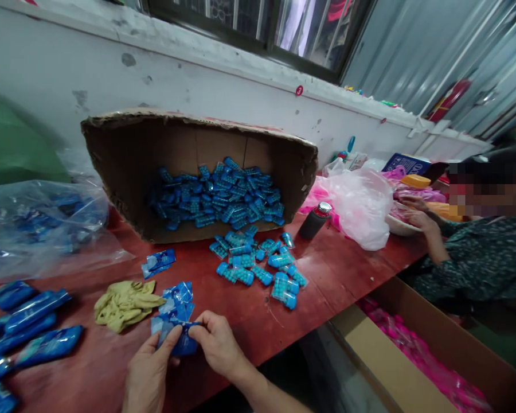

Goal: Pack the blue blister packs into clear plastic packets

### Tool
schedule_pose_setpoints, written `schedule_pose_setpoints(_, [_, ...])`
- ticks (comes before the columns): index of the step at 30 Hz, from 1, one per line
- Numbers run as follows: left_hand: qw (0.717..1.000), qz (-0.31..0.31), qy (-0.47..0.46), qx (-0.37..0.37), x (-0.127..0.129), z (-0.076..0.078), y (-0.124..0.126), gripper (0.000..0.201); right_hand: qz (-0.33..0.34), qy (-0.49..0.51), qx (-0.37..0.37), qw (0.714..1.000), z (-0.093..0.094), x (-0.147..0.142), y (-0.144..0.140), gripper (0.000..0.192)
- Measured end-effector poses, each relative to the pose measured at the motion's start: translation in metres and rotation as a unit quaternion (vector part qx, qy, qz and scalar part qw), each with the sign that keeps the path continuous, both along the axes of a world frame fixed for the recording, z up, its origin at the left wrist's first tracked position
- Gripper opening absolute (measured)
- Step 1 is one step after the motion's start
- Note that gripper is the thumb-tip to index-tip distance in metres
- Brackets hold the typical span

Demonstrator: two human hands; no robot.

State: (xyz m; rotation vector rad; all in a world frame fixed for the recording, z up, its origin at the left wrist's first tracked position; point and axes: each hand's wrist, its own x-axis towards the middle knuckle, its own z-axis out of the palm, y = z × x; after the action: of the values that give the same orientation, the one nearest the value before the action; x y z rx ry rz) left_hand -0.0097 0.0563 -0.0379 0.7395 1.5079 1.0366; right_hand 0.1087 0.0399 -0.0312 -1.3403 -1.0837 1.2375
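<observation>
Near the table's front edge, my left hand (155, 358) and my right hand (217, 344) pinch a blue printed packet (184, 342) between them. Both sets of fingers are closed on its upper edge. Just beyond lie more flat blue packets (178, 301), partly overlapping. A crumpled yellow-green cloth (124, 304) rests left of them. Small clear bottles with blue beads and blue caps (243, 261) are scattered ahead on the right. Many more of these bottles (223, 198) fill a cardboard box (116, 172) lying on its side. Filled blue packets (38, 315) lie at the far left.
A clear plastic bag (8, 229) with blue items stands at the left. A dark flask (315, 221) is right of the box, beside white plastic bags (356, 201). At the right, a co-worker (481, 252) sits behind a floor carton (382, 355) holding pink items.
</observation>
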Motion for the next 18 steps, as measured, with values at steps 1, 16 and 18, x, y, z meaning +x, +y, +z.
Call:
schedule_pose_setpoints(1, [1.0, -0.004, -0.016, -0.007, 0.001, -0.001, 0.0, 0.038, -0.004, -0.037, 0.016, 0.999, 0.003, 0.001, -0.002, 0.015])
schedule_pose_setpoints(16, [0.979, -0.013, -0.191, -0.064, 0.007, 0.011, -0.009, 0.033, -0.046, -0.268, 0.176, 0.946, 0.019, 0.05, -0.018, 0.02])
schedule_pose_setpoints(18, [0.978, -0.013, -0.2, -0.061, 0.003, 0.007, -0.009, 0.032, -0.181, -0.353, 0.18, 0.9, 0.017, 0.088, -0.02, 0.021])
